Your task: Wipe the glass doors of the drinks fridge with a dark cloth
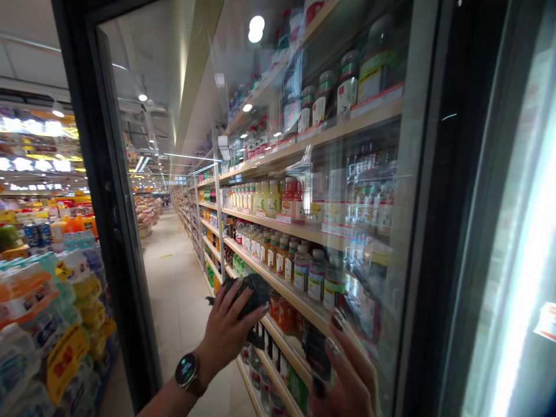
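Note:
My left hand (229, 315), with a round watch (186, 369) on its wrist, has a crumpled black cloth (258, 288) under its fingers. The cloth seems pressed to the glass door (174, 301), its fingers lying over it. At the lower right, my right hand (350, 370) is close to the glass, fingers bent and pointing up. A dark thing (319, 353) shows beside those fingers, too blurred to name. Through or in the glass appear shelves of bottles (299, 266), overlaid with reflections.
The door's black frame (108, 220) runs down on the left. Beyond it stand stacked bottle packs (56, 307) with a yellow sign (65, 362). An aisle floor (167, 266) stretches away behind. On the right is a bright lit cabinet edge (521, 260).

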### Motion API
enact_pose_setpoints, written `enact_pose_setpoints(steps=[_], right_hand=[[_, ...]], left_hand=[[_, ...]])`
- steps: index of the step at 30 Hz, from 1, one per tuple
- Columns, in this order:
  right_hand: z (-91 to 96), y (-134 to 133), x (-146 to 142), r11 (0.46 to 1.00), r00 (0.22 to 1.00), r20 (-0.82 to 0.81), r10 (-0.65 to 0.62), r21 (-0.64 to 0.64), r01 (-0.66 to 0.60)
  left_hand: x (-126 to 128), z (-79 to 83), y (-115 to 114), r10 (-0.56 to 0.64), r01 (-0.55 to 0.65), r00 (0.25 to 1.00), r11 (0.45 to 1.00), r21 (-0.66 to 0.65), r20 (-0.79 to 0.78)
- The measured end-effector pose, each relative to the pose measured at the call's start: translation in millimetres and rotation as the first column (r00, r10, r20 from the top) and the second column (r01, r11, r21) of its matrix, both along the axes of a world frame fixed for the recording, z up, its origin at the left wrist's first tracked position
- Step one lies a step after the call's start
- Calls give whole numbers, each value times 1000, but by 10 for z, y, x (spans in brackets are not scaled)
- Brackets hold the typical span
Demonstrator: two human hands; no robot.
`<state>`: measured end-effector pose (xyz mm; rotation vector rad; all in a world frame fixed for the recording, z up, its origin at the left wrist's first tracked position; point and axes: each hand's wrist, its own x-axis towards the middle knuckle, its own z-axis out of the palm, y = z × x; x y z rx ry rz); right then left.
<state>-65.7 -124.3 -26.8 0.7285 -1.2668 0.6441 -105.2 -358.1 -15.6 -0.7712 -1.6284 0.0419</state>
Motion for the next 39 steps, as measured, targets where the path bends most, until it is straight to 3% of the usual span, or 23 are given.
enact_pose_setpoints(steps=[4, 7, 11, 15, 17, 19, 22, 24, 25, 27, 30, 32, 33, 35, 37, 39], right_hand=[[222, -655, 107, 976, 980, 142, 138, -187, -110], [492, -791, -34, 973, 951, 281, 129, -223, -66], [618, -879, -326, 991, 944, 316, -100, -48, 121], [539, -1082, -465, 924, 892, 248, -377, 32, 382], [511, -1002, -465, 889, 866, 211, -454, 44, 455], [509, -702, -461, 852, 840, 171, -515, -10, 524], [518, -100, -470, 771, 802, 115, -587, -223, 596], [499, 51, -463, 737, 808, 139, -572, -347, 581], [471, -20, -454, 729, 817, 176, -548, -378, 571], [369, -436, -429, 730, 820, 289, -495, -373, 572], [135, -1260, -415, 792, 773, 368, -517, -138, 595], [12, -1472, -444, 810, 765, 322, -558, 12, 586], [-17, -1408, -471, 804, 760, 306, -573, 30, 594], [-8, -1005, -534, 766, 741, 341, -579, -86, 637], [55, -510, -585, 667, 740, 404, -538, -332, 667], [105, -302, -602, 557, 775, 419, -474, -539, 632]], left_hand=[[-75, 465, 505, -157, 149, 987, 975, 162, 32], [-25, 523, 601, -212, 192, 976, 945, 264, 49], [98, 319, 185, -221, 212, 975, 951, 224, 14], [166, 259, -347, -119, 114, 992, 987, 109, 41], [177, 343, -523, -104, 101, 994, 993, 69, 44], [172, 467, -648, -81, 80, 996, 997, 19, 47], [134, 626, -795, -28, 29, 997, 1000, -10, 73], [87, 673, -877, -21, 21, 996, 1000, -3, 85], [59, 677, -911, -24, 24, 996, 1000, -2, 85], [3, 659, -961, -40, 41, 997, 999, -9, 70], [-60, 617, -999, -122, 122, 992, 992, 14, 27], [-82, 604, -1015, -183, 182, 983, 982, 40, 17], [-90, 603, -1023, -203, 202, 979, 978, 44, 22], [-102, 607, -1039, -233, 232, 972, 972, 34, 34], [-117, 608, -1054, -273, 272, 961, 962, 27, 41], [-137, 601, -1066, -322, 321, 946, 946, 35, 35]])
